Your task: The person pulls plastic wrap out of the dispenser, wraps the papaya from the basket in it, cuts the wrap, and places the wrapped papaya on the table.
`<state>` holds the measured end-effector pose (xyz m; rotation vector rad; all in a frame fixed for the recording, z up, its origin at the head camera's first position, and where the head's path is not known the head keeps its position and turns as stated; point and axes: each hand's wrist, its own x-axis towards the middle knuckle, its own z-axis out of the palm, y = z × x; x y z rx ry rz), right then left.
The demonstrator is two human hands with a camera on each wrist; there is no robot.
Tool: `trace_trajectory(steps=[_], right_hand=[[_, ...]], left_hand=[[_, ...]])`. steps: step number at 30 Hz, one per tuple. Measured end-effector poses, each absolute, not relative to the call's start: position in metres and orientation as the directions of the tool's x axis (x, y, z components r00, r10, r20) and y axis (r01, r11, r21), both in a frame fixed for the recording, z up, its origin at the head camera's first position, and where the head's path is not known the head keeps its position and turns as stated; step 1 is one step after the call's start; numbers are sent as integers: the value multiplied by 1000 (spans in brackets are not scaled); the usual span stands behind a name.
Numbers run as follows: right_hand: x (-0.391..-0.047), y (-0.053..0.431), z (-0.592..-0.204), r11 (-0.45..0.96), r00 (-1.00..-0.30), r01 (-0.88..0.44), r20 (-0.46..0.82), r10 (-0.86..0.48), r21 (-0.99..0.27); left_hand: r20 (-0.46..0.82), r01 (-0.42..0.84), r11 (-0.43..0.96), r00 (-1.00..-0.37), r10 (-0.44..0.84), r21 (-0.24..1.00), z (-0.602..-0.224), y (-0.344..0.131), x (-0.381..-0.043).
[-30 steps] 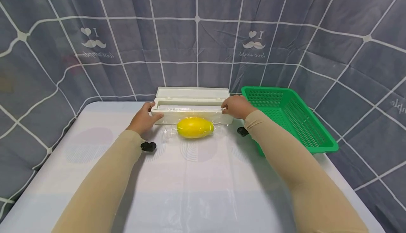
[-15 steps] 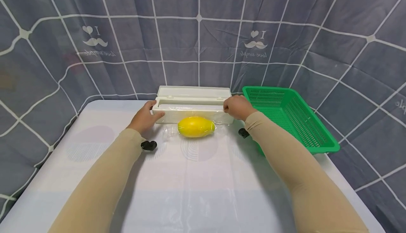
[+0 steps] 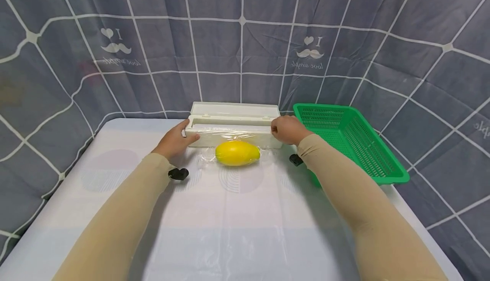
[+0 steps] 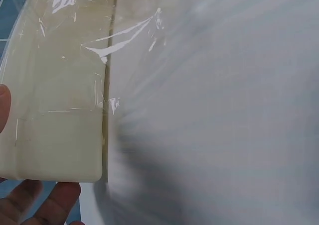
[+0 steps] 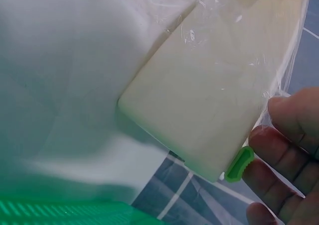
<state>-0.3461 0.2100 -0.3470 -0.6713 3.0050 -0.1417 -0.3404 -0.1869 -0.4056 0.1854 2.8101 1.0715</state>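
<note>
A white cling film dispenser (image 3: 208, 140) stands on the table with its lid (image 3: 235, 109) tipped back. Clear cling film (image 4: 65, 70) runs down over its front wall. My left hand (image 3: 174, 140) grips the dispenser's left end, thumb at the front, other fingers round the end. At the right end my right hand (image 3: 288, 129) pinches a small green slide cutter (image 5: 239, 164), fingertips right at the film's edge. Just in front of the box lies a yellow oval fruit (image 3: 237, 153), film covering it and spreading out at both sides.
A green plastic basket (image 3: 379, 155) stands right of the dispenser, partly behind my right forearm. A grey checked curtain (image 3: 214, 47) hangs behind and beside the table (image 3: 229, 238). Black wrist camera mounts (image 3: 178, 174) sit under both wrists.
My right hand has shifted slightly right to the dispenser's end, and its fingers have curled in more. The left hand keeps its grip, and the fruit stays put.
</note>
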Motion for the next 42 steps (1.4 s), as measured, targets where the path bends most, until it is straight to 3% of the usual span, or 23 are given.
trace_trajectory(steps=[12,29,42], right_hand=[[-338,214,-344,893,-901,-417,-53,-431,-169],[-318,212,-335,889,-894,-410,-105,-436,-204],[-304,215,-336,886,-893,-416,-91,-440,-202]], left_hand=[[-6,122,660,-982,188,742,-406,-185,-338],[147,230,664,-973,180,712,-403,-181,-318],[32,188,564,-961,275,804,-399,-187,-303]])
